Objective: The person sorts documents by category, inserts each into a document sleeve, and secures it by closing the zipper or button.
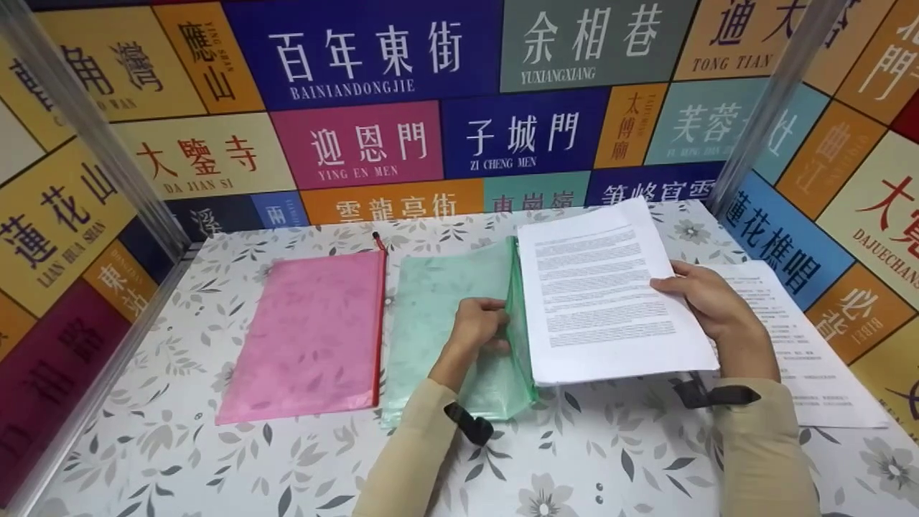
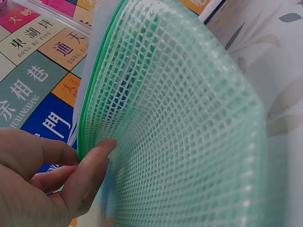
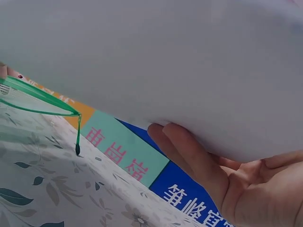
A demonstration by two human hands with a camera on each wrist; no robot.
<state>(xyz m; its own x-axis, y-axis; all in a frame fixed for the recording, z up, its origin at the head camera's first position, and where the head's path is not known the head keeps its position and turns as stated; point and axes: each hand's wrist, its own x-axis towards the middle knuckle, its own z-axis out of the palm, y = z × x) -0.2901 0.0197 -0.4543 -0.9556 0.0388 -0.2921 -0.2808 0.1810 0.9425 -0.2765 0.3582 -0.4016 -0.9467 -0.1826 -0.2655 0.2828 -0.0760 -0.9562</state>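
A translucent green mesh zip pouch [image 1: 438, 287] lies in the middle of the patterned table, its right edge lifted and its mouth parted. My left hand [image 1: 479, 327] pinches that zip edge; in the left wrist view the thumb and fingers [image 2: 97, 161] grip the border beside the green zip. Held up in my right hand [image 1: 721, 305] is a stack of printed sheets [image 1: 603, 301], thumb on top and fingers underneath. Its left edge stands right at the pouch's opening. From below, the right wrist view shows the sheets' plain underside [image 3: 156, 71] and the pouch's dangling zip pull [image 3: 77, 149].
Left of the green pouch lies a pink zip pouch [image 1: 309, 330] with a red zip. More printed sheets [image 1: 811, 345] rest at the right, partly behind my right forearm. Panels with printed signs [image 1: 359, 50] stand along the table's back and sides, with metal posts [image 1: 761, 93] at the corners.
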